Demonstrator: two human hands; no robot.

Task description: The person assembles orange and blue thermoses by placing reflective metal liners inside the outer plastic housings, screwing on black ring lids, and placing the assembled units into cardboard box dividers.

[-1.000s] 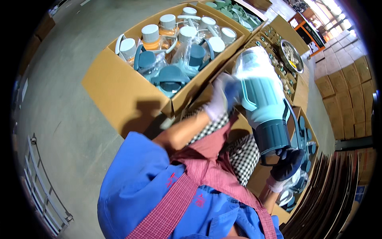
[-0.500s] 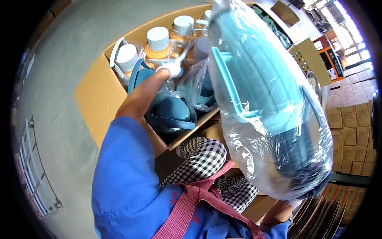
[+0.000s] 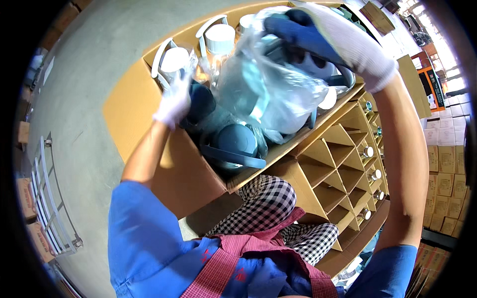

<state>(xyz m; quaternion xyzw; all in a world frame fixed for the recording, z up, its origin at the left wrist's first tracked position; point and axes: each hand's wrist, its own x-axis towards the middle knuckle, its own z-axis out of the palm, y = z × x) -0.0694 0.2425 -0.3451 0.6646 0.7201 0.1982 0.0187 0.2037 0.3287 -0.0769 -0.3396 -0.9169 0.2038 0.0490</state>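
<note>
My right hand (image 3: 338, 47), in a white glove with blue on its palm and fingers, is closed on the upper end of a teal jug in a clear plastic bag (image 3: 293, 102). The bagged jug is down among other jugs inside an open cardboard box (image 3: 198, 159); crumpled plastic hides much of it. My left hand (image 3: 175, 102), in a white glove, has its fingers stretched out against a dark blue jug (image 3: 200, 102) near the box's left side. Close to me in the box is another bagged jug with a dark blue round top and handle (image 3: 236, 141).
White-capped jugs (image 3: 220, 38) stand along the box's far left side. To the right, a second carton has cardboard dividers (image 3: 330, 171) and several silver-capped items. A metal rack (image 3: 54, 193) lies on the floor at left; stacked cartons (image 3: 444, 174) stand at far right.
My right hand has swung up and over, bringing the bagged teal jug from the right into the box. My left hand has shifted left to the dark blue jug. The divided carton is now uncovered.
</note>
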